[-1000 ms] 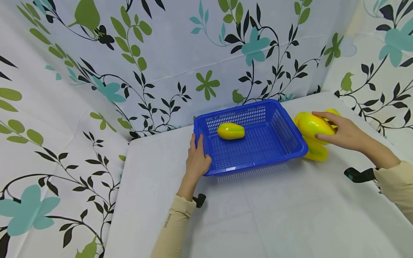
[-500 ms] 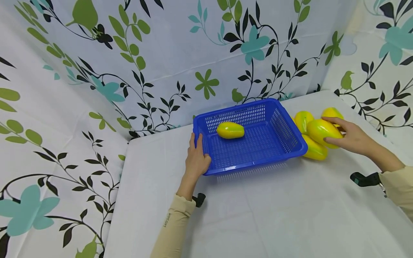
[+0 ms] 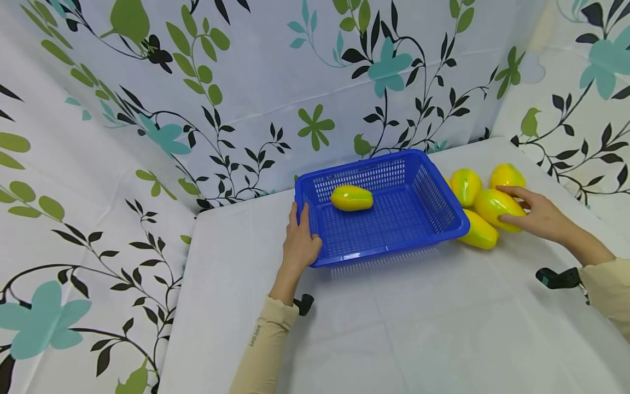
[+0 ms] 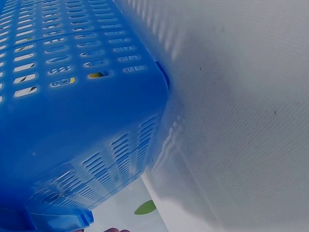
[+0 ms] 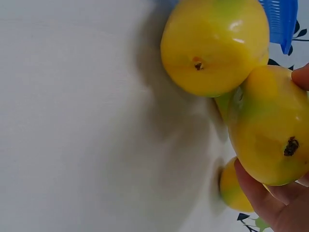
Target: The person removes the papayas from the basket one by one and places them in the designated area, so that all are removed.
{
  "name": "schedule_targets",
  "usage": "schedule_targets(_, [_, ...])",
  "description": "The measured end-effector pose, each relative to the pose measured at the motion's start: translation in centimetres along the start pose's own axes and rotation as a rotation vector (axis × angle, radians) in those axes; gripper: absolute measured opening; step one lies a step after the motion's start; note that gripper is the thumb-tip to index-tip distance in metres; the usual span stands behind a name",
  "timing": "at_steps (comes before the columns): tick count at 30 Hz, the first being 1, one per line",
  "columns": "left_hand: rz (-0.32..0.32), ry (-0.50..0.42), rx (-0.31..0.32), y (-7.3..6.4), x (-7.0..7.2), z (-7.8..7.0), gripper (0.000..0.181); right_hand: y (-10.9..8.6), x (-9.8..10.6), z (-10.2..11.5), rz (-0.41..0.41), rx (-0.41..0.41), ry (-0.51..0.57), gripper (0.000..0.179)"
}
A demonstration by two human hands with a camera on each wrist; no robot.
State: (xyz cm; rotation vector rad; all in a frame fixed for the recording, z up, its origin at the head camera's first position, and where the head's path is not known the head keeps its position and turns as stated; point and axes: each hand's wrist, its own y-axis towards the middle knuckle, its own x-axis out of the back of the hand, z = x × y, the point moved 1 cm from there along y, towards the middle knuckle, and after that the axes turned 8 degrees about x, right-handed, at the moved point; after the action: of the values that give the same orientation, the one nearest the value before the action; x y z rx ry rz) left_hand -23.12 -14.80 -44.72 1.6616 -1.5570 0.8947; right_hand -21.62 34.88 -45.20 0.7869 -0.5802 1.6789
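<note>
The left hand (image 3: 299, 243) holds the left side of a blue plastic basket (image 3: 389, 250). In the left wrist view the basket's slotted wall (image 4: 87, 111) fills the left part, and only slivers of fingertips show at the bottom edge. Inside the basket, toward its left, lies one yellow-green papaya (image 3: 351, 198). Right of the basket, the right hand (image 3: 543, 219) grips another papaya (image 3: 494, 205) between thumb and fingers. In the right wrist view this papaya (image 5: 270, 125) touches or overlaps a neighbouring one; whether it rests on the table cannot be told.
Around the held fruit lie more papayas: one in front (image 3: 479, 232), one behind (image 3: 465, 186), one at the far right (image 3: 507, 175). Another is mostly hidden by the basket's right wall. A white cloth covers the table (image 3: 374, 328); a leaf-patterned curtain (image 3: 256, 82) hangs behind.
The right hand has moved the papaya rightward and toward the front, away from the basket's right rim, uncovering the papaya behind it. Left hand and basket have stayed in place.
</note>
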Motion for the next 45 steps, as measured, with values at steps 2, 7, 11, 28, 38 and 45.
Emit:
schedule_targets(2, [0.002,-0.001,0.000,0.0,0.0,0.0,0.078,-0.1,-0.3,-0.3,0.000,0.006,0.001,0.074])
schedule_targets(7, [0.004,-0.003,0.001,0.0,0.0,0.0,0.078,-0.1,-1.2,-0.9,0.005,0.041,0.004,0.074])
schedule_targets(11, [0.003,-0.004,0.000,0.0,0.1,0.0,0.078,-0.1,-1.5,-1.2,0.021,0.064,0.008,0.072])
schedule_targets(28, [0.000,-0.009,-0.005,0.0,0.2,0.0,0.078,1.0,-0.9,0.4,0.035,0.087,0.041,0.072])
schedule_targets(38, [0.000,-0.010,0.000,0.0,0.2,0.2,0.078,2.6,0.0,3.4,0.019,0.125,0.012,0.070])
schedule_targets(45, [0.017,-0.018,0.015,-0.1,0.2,0.2,0.078,4.1,0.5,5.9,0.021,0.188,-0.006,0.070])
